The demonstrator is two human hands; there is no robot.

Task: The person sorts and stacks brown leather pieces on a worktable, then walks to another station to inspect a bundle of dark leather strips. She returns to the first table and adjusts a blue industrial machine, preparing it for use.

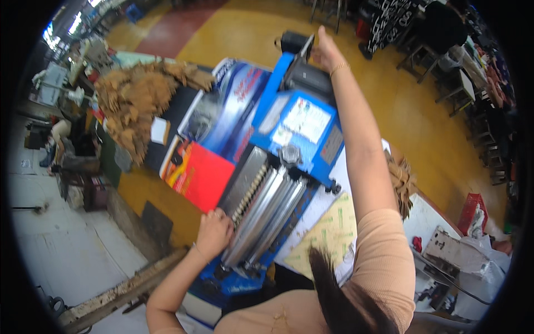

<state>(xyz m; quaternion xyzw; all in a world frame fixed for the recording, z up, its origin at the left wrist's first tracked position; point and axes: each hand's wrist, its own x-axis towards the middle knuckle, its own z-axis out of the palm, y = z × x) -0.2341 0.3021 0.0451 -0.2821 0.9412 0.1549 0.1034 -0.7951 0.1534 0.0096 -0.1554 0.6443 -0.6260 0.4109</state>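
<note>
A blue machine [303, 119] with long shiny metal rollers [261, 209] stands at a slant in front of me. Beside the rollers runs a row of small pale discs [248, 195] along a flat metal plate [242, 175]. My left hand [215, 232] rests at the near end of that plate with its fingers curled in; what they hold, if anything, is hidden. Stretched past the machine's far end, my right hand [329, 54] is beside a black upright part [306, 47]. One digit points up, and its other fingers are partly hidden.
Brown leather-like cut pieces [136, 94] are heaped at far left, with another bundle [401, 181] beyond my right arm. A red sheet [203, 178] and a blue printed board [239, 106] lie left of the machine. Stools [459, 92] and seated people occupy the far right.
</note>
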